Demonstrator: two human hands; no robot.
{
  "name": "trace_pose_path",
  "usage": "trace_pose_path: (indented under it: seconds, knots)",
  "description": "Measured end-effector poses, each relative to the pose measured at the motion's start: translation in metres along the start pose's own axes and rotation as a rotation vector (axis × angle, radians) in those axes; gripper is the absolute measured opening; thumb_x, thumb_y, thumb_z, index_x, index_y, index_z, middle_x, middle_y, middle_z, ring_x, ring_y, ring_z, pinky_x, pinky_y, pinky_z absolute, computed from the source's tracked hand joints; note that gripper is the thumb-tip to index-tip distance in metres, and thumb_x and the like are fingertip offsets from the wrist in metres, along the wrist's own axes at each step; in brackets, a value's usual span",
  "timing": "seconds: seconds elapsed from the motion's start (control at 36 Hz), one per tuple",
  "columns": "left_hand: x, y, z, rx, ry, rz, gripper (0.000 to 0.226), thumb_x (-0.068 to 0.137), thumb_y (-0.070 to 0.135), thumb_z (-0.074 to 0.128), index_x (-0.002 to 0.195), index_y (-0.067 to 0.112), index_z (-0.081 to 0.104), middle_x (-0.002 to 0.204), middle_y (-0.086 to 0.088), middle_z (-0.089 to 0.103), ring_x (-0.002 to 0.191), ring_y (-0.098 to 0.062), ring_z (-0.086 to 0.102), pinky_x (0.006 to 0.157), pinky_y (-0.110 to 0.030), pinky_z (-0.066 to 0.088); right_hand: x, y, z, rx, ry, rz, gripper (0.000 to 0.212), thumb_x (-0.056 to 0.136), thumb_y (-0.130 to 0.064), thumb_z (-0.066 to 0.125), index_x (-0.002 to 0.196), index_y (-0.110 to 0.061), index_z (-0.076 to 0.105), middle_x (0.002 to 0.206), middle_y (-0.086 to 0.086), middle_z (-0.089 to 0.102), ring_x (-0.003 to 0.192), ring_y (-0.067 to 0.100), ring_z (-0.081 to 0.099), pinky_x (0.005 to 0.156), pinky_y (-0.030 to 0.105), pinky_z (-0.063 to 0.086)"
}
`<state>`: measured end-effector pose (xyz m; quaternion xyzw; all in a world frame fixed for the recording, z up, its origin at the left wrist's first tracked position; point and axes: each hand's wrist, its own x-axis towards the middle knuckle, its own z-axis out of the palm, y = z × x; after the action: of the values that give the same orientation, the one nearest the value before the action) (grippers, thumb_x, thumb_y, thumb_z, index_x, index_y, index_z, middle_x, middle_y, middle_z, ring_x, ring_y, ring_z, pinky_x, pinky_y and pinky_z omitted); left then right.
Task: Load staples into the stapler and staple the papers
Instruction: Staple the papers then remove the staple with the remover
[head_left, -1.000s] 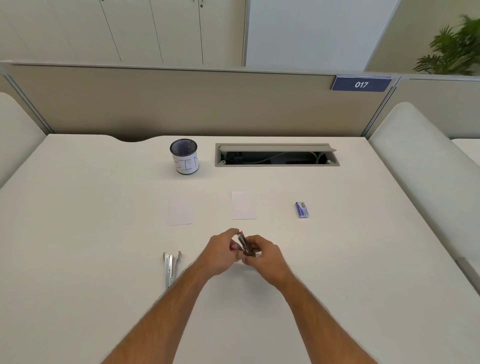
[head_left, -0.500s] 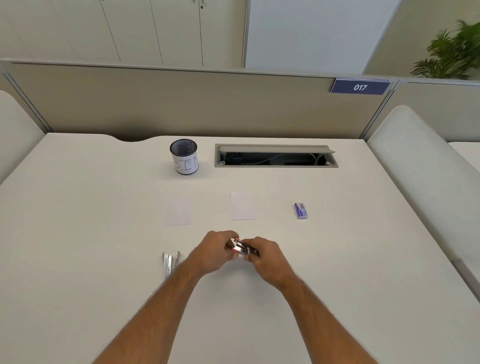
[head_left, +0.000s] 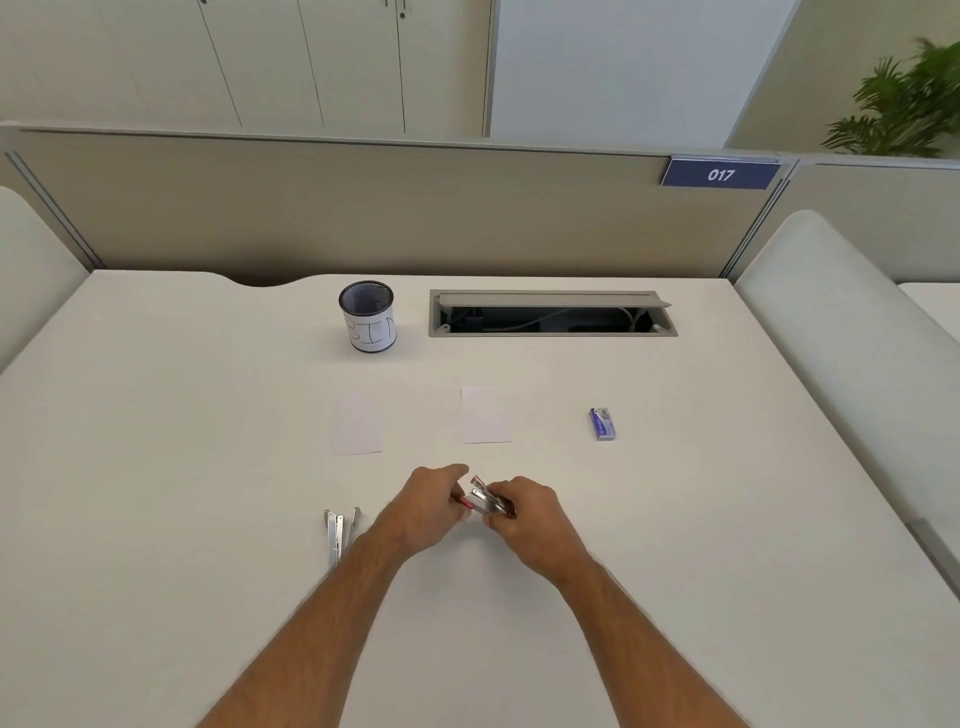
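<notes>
A small red and metal stapler is held between both hands just above the white desk. My left hand pinches its left end and my right hand grips its right end; most of its body is hidden by fingers. Two white paper slips lie apart further back, one on the left and one on the right. A small blue staple box rests to the right of them. A metal staple remover lies left of my left wrist.
A mesh cup labelled BIN stands at the back beside an open cable tray. A beige partition closes off the desk's far edge. Padded dividers flank the desk on the left and on the right.
The stapler has tilted slightly in my hands, its upper part now lifted a little. Both hands stay at the same spot on the desk.
</notes>
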<state>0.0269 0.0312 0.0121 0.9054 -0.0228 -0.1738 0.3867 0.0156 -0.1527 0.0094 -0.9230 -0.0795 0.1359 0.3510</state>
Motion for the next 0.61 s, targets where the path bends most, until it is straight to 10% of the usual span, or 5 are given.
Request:
trace_pose_path:
  seconds: [0.17,0.61]
  knots:
    - [0.001,-0.002,0.002,0.052,0.033,-0.023,0.05,0.096,0.001,0.053,0.145,0.013,0.051,0.121,-0.006,0.068,0.103,-0.024,0.068,0.087,-0.036,0.058,0.003,-0.009,0.015,-0.121,0.095,0.173,0.019,0.088,-0.032,0.063,0.083,-0.015,0.056,0.084,0.004,0.062,0.069,0.019,0.052,0.058,0.03,0.037]
    - [0.001,-0.012,0.003,0.098,0.139,-0.051,0.043,0.094,0.001,0.049,0.135,0.01,0.06,0.11,-0.004,0.071,0.1,-0.022,0.068,0.091,-0.035,0.056,0.014,-0.014,0.032,-0.216,0.113,0.384,0.03,0.09,-0.04,0.059,0.108,-0.016,0.056,0.103,0.003,0.068,0.093,0.026,0.067,0.068,0.029,0.042]
